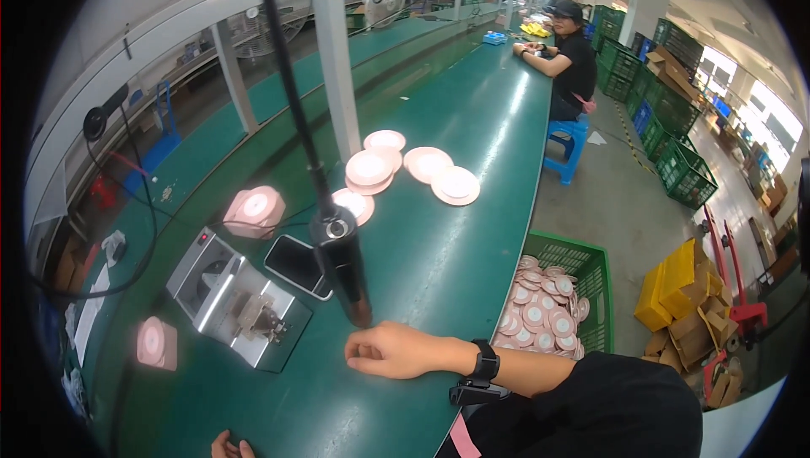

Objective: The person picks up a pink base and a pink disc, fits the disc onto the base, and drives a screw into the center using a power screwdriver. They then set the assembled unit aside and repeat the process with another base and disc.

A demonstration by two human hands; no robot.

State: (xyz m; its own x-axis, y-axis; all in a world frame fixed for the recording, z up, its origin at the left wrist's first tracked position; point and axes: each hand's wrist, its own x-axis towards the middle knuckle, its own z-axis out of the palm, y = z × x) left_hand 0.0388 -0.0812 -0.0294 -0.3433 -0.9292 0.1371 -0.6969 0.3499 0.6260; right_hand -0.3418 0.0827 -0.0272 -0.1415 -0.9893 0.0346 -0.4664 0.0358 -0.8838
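Observation:
My right hand (395,351) lies on the green bench, its fingers loosely curled in, and I see nothing in them. Just beyond it hangs a black power screwdriver (342,264), its lower end close above my knuckles. Only the fingertips of my left hand (230,446) show at the lower edge, spread apart with nothing seen between them. A silver machine with a small metal clamp (257,315) stands left of the right hand. A dark-screened phone (297,266) lies beside that machine. Farther up the bench are several pale pink discs (369,168) with white centres, some overlapping.
Pink blocks (255,210) with round faces flank the machine. A green crate (595,264) full of pink discs stands at the bench's right side. Cables hang at left; a white post (335,61) rises behind. A co-worker (569,53) sits at the far end.

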